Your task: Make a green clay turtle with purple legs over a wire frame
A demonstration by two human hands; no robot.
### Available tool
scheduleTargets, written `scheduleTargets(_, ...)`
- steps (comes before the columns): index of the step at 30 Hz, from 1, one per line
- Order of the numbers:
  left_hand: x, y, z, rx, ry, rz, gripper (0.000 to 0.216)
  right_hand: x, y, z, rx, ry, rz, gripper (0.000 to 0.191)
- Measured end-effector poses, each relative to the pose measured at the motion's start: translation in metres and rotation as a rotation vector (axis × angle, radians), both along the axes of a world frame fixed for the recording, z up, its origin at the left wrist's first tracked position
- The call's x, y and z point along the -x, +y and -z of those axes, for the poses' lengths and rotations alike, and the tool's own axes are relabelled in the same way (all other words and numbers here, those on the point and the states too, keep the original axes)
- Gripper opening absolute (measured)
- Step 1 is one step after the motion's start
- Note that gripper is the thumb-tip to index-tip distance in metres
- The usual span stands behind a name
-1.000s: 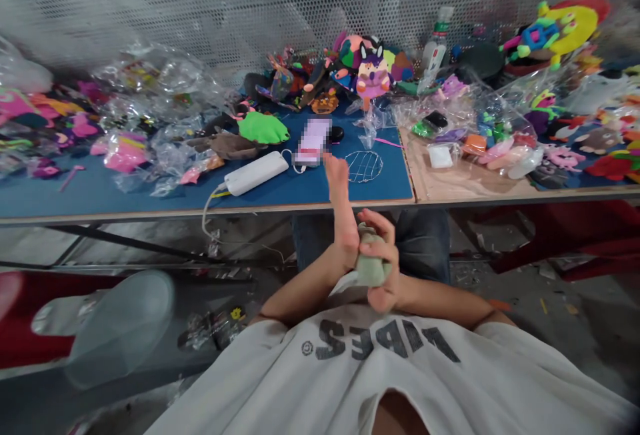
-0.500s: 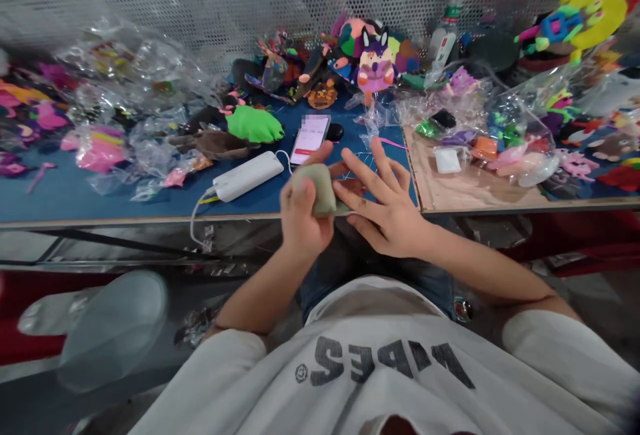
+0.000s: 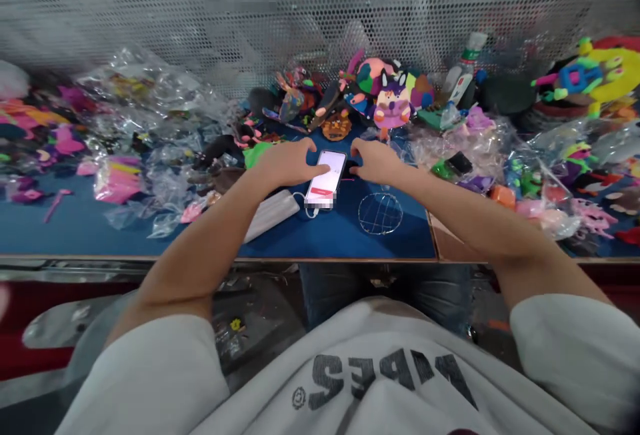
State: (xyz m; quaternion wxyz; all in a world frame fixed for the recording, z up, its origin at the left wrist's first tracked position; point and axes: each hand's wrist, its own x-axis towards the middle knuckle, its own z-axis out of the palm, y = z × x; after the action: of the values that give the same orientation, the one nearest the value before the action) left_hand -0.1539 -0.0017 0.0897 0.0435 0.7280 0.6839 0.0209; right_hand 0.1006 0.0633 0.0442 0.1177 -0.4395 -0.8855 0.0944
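Note:
My left hand (image 3: 286, 163) reaches over the table to a phone (image 3: 324, 180) with a lit screen. Its fingers are apart, and the thumb lies at the screen's left edge. On the other side of the phone is my right hand (image 3: 379, 161), thumb and forefinger apart and curved. Those fingertips are close to a small black object (image 3: 351, 169), partly hidden; whether they touch it I cannot make out. A round wire grid (image 3: 380, 213) lies nearer the table edge. Part of a bright green piece (image 3: 254, 153) shows behind my left wrist.
A white power bank (image 3: 273, 215) with a cable sits beneath my left forearm. Clear plastic bags (image 3: 165, 98) and colourful clay figures (image 3: 393, 105) crowd the back and both sides. A bottle (image 3: 467, 65) stands by the perforated metal screen (image 3: 325, 15).
The grey-green lump my left hand held before is out of sight. Both hands have moved forward and apart to either side of the phone. The view has shifted, and the wire grid is now uncovered.

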Motion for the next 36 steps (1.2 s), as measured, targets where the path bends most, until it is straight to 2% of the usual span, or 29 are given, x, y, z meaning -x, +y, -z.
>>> scheduleTargets(2,-0.013,0.018,0.006,0.012,0.117,-0.008,0.103,0.007,0.009,0.007,0.008,-0.012,-0.021,0.044)
scheduleTargets(4,-0.025,0.029,0.011,0.026,0.197,0.013,0.109,0.011,0.012,0.012,0.01,-0.033,-0.055,0.048)
scheduleTargets(8,-0.037,0.035,0.019,0.105,0.256,0.017,0.101,0.013,0.01,0.014,-0.005,-0.076,-0.108,0.054)
scheduleTargets(12,-0.032,0.033,0.025,0.131,0.176,-0.053,0.098,0.013,0.01,0.011,-0.014,-0.085,-0.109,0.058)
scheduleTargets(16,-0.022,0.031,0.033,0.154,0.125,-0.116,0.095,0.0,0.021,0.005,-0.018,-0.078,-0.003,0.054)
scheduleTargets(19,-0.021,0.032,0.037,0.165,0.124,-0.138,0.094,-0.017,0.03,-0.005,0.057,-0.051,0.133,0.048)
scheduleTargets(22,-0.024,0.029,0.033,0.145,0.118,-0.112,0.092,-0.034,0.031,-0.017,0.146,0.04,0.172,0.042)
scheduleTargets(24,-0.026,0.018,0.025,0.074,0.073,-0.102,0.086,-0.045,0.023,-0.026,0.203,0.129,0.165,0.038)
scheduleTargets(27,-0.029,-0.016,0.011,-0.061,-0.118,-0.062,0.057,-0.058,0.001,-0.035,0.328,0.3,0.129,0.032)
scheduleTargets(29,-0.032,-0.046,0.006,-0.106,-0.269,-0.05,0.042,-0.065,-0.019,-0.04,0.422,0.448,0.049,0.032)
scheduleTargets(31,-0.037,-0.077,0.009,-0.114,-0.547,-0.105,0.041,-0.07,-0.043,-0.042,0.549,0.606,-0.06,0.036)
scheduleTargets(34,-0.048,-0.115,0.021,0.019,-1.074,-0.162,0.043,-0.074,-0.077,-0.043,0.761,0.742,-0.168,0.042)
scheduleTargets(36,-0.056,-0.132,0.029,0.043,-1.273,-0.189,0.039,-0.076,-0.096,-0.04,0.827,0.76,-0.184,0.042)
